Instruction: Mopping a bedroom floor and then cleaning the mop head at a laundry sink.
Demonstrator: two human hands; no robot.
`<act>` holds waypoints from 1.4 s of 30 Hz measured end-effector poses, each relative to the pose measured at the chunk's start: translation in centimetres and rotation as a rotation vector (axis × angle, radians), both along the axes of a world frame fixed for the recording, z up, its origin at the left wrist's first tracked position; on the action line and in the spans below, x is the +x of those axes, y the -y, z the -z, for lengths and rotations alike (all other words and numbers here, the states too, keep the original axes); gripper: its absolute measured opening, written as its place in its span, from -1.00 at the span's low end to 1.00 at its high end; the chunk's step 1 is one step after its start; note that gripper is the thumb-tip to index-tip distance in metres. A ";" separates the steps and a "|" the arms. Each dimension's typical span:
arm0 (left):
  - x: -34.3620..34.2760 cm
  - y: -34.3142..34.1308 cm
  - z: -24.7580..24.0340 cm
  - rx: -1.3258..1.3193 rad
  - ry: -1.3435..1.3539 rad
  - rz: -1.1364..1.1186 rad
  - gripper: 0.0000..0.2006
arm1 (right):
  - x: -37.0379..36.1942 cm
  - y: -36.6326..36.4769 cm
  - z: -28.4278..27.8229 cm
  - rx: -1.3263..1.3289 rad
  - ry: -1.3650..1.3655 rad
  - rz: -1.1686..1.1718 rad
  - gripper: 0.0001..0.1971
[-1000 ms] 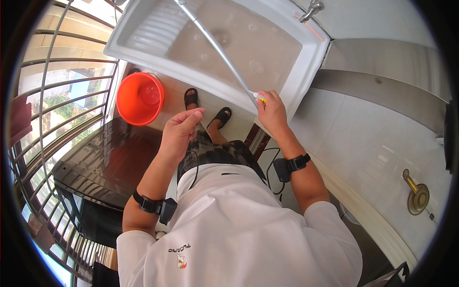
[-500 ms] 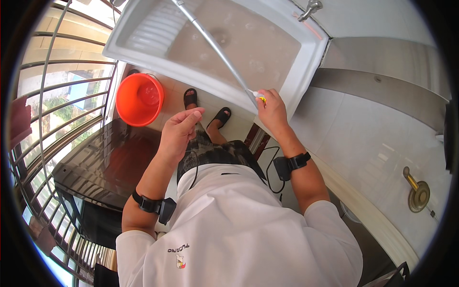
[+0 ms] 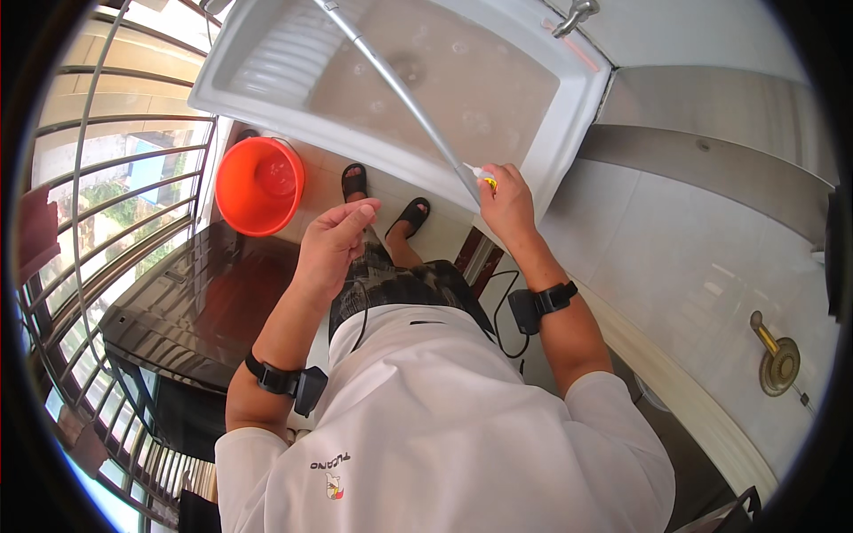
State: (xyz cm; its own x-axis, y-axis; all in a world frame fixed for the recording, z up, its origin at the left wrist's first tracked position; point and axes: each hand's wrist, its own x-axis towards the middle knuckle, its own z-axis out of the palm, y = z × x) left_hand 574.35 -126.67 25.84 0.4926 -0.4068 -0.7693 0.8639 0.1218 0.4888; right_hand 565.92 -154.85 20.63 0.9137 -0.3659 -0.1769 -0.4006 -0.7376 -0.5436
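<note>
A small bottle (image 3: 489, 182) with a white pointed nozzle and a yellow patch is gripped in my right hand (image 3: 507, 206), fingers closed around it. Its nozzle is close beside the lower part of a silver metal pole (image 3: 404, 93), which slants across the white sink (image 3: 542, 173). Whether my right hand also touches the pole is hidden. My left hand (image 3: 330, 244) is closed in a pinch, thumb against forefinger, in front of my body and apart from the pole. Anything between those fingertips is too small to make out.
Cloudy water with bubbles (image 3: 462, 89) fills the sink, below a metal tap (image 3: 577, 18). An orange-red bucket (image 3: 259, 186) stands at its left, near a dark glossy appliance lid (image 3: 204, 302) and window bars (image 3: 133, 120). A pale tiled surface (image 3: 657, 240) lies right.
The bottle in my right hand has shifted slightly, and its nozzle shows a little more clearly beside the pole. My left hand has stayed nearly still.
</note>
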 end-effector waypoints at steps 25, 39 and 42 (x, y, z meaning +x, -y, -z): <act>0.1 -0.2 0.5 -0.014 -0.015 -0.015 -0.77 | -0.3 -1.5 0.0 0.002 0.018 -0.041 -0.79; 0.4 -0.1 0.6 -0.033 -0.013 -0.010 -0.76 | -0.4 -1.6 0.3 0.000 0.037 -0.043 -0.79; 0.5 -0.1 0.7 -0.038 -0.013 -0.012 -0.76 | -0.5 -1.6 0.2 0.004 0.026 -0.031 -0.79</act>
State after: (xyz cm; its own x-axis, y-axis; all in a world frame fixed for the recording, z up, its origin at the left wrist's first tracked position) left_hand 574.86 -126.56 25.17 0.4878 -0.4297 -0.7599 0.8685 0.1508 0.4722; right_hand 565.47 -153.24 20.47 0.9290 -0.3365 -0.1540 -0.3629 -0.7475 -0.5564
